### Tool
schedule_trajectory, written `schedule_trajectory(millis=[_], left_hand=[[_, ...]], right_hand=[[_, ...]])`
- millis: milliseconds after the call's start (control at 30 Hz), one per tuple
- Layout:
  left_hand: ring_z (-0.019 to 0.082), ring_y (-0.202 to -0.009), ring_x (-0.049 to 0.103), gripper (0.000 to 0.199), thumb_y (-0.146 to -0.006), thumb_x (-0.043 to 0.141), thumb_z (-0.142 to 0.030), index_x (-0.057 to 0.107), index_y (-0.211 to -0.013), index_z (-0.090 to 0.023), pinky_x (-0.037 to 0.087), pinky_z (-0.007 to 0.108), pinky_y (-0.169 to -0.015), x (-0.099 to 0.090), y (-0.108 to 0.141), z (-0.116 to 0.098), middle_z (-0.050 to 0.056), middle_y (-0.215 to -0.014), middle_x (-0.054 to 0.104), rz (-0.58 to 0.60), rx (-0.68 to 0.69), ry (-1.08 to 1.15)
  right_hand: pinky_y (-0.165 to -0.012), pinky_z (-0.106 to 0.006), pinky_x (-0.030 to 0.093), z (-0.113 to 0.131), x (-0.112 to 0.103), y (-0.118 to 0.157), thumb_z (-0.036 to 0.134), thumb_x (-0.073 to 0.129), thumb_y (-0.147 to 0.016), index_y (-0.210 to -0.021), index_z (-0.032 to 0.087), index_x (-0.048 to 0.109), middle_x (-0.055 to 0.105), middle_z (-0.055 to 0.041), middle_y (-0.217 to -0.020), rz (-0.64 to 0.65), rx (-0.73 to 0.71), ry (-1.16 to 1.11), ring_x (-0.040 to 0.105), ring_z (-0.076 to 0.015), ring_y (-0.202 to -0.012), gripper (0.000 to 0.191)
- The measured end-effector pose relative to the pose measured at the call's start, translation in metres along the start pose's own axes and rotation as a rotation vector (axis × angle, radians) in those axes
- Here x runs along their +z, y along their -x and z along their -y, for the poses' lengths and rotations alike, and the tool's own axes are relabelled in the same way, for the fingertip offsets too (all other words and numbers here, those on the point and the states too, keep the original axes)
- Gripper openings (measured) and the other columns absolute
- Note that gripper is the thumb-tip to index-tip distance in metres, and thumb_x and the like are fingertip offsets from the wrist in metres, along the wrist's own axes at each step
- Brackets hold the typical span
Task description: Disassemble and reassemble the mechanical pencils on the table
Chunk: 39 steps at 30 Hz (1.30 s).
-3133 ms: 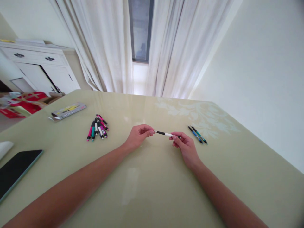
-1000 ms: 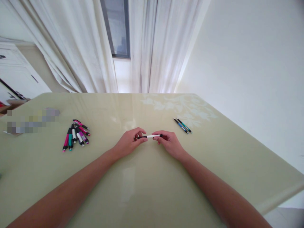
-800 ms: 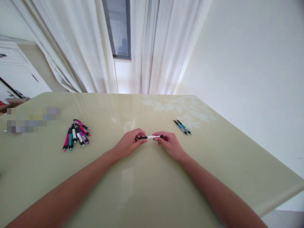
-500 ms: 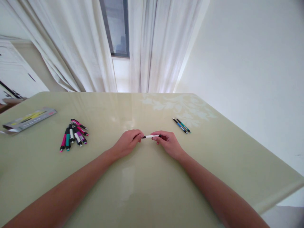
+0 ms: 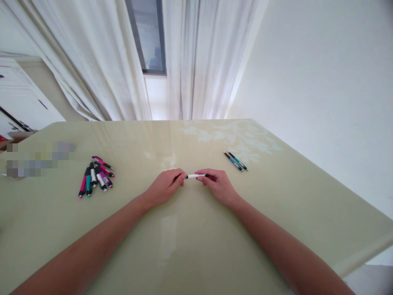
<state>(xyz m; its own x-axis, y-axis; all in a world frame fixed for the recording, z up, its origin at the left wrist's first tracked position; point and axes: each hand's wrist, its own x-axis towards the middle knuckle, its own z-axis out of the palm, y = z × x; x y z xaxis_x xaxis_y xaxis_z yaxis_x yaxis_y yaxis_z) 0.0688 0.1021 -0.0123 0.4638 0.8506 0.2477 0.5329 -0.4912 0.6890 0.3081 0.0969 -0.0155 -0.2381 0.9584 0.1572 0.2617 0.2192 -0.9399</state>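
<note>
Between my two hands a white pen (image 5: 192,176) with black ends lies level, above or on the table. My left hand (image 5: 168,183) is closed, its thumb and fingers pinching the pen's left black end. The fingers of my right hand (image 5: 216,184) pinch the pen's right part, close to its other black end. Both ends are partly hidden by fingers. Off to the right, a blue pen (image 5: 233,161) and a green pen (image 5: 238,161) lie side by side. A loose pile of pens (image 5: 95,176), pink, green, white and purple with black parts, is left of my left hand.
The pale green glossy table (image 5: 190,246) spans the view, its right edge slanting toward me. A pixelated box-like object (image 5: 39,159) lies at the far left. Behind the table hang white curtains (image 5: 211,61) by a window; a white wall (image 5: 325,82) stands on the right.
My hands keep their grip on the white pen, with at most a slight shift. The camera view has moved a little; the pens on the table lie as before.
</note>
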Motion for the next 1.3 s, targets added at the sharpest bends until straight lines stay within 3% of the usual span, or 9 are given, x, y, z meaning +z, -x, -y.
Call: schedule_trajectory(millis=[67,133,233,367,600,700,867,1300], left_hand=[[0.018,-0.074,0.061,0.026,-0.101,0.052,-0.039,0.069,-0.108,-0.022,0.042,0.028,-0.069,0.0003,0.0003,-0.0012,0.003,-0.092,0.073,-0.019,0.016,0.043],[0.017,-0.072,0.059,0.023,-0.099,0.054,-0.036,0.068,-0.111,-0.021,0.042,0.028,-0.067,0.0014,0.0006,-0.0018,0.003,-0.091,0.072,-0.013,0.014,0.043],[0.018,-0.067,0.056,0.022,-0.101,0.048,-0.034,0.066,-0.099,-0.021,0.038,0.03,-0.065,0.003,0.0005,-0.0018,0.001,-0.078,0.067,0.004,-0.003,-0.028],[0.019,-0.069,0.057,0.039,-0.107,0.035,-0.036,0.062,-0.083,-0.02,0.038,0.031,-0.068,0.0014,-0.0001,-0.0014,0.0,-0.072,0.062,-0.011,-0.011,-0.067],[0.016,-0.071,0.056,0.023,-0.102,0.047,-0.029,0.065,-0.115,-0.023,0.042,0.028,-0.067,0.0007,0.0011,-0.0003,0.0,-0.093,0.068,-0.031,0.018,0.051],[0.017,-0.076,0.058,0.023,-0.101,0.046,-0.025,0.067,-0.108,-0.022,0.044,0.029,-0.071,0.0022,0.0005,0.0006,0.001,-0.093,0.068,-0.096,0.035,0.013],[0.019,-0.083,0.06,0.019,-0.1,0.055,-0.034,0.067,-0.097,-0.02,0.044,0.029,-0.071,0.0013,-0.002,-0.0006,0.002,-0.094,0.069,-0.173,0.021,-0.02],[0.014,-0.067,0.056,0.026,-0.098,0.062,-0.046,0.069,-0.093,-0.021,0.041,0.027,-0.066,0.0007,-0.001,-0.0011,-0.002,-0.085,0.072,-0.185,-0.054,0.025]], right_hand=[[-0.06,-0.028,0.042,0.0006,0.0003,-0.0001,0.04,0.073,-0.086,-0.102,0.022,0.083,0.069,-0.0016,-0.069,-0.015,0.004,0.006,0.056,-0.0172,-0.064,0.026],[-0.06,-0.028,0.042,0.0009,0.0008,0.0001,0.039,0.073,-0.085,-0.102,0.022,0.083,0.069,-0.0016,-0.068,-0.012,0.012,0.013,0.056,-0.0172,-0.064,0.026],[-0.061,-0.028,0.043,0.0006,0.0012,0.0007,0.039,0.073,-0.086,-0.103,0.022,0.083,0.072,-0.0026,-0.072,0.004,-0.001,0.025,0.057,-0.0171,-0.065,0.026],[-0.061,-0.028,0.044,-0.0016,0.0001,0.0002,0.04,0.074,-0.085,-0.103,0.021,0.083,0.072,-0.0026,-0.073,-0.039,0.0,-0.013,0.058,-0.0166,-0.064,0.027],[-0.06,-0.029,0.043,-0.0036,-0.0004,-0.0015,0.039,0.075,-0.084,-0.101,0.02,0.082,0.07,-0.0019,-0.07,-0.051,0.023,-0.061,0.057,-0.0167,-0.063,0.026],[-0.059,-0.028,0.041,-0.0023,0.0,-0.0009,0.039,0.073,-0.085,-0.101,0.021,0.08,0.067,-0.0007,-0.068,-0.065,0.026,-0.046,0.055,-0.0163,-0.062,0.025],[-0.057,-0.027,0.039,0.0009,-0.002,-0.0009,0.04,0.072,-0.087,-0.103,0.021,0.075,0.061,0.0013,-0.067,-0.098,0.049,-0.077,0.052,-0.0153,-0.061,0.025],[-0.065,-0.028,0.043,0.002,-0.0052,-0.0007,0.038,0.076,-0.085,-0.097,0.021,0.071,0.064,0.0,-0.08,-0.035,0.026,-0.203,0.057,-0.0157,-0.07,0.021]])
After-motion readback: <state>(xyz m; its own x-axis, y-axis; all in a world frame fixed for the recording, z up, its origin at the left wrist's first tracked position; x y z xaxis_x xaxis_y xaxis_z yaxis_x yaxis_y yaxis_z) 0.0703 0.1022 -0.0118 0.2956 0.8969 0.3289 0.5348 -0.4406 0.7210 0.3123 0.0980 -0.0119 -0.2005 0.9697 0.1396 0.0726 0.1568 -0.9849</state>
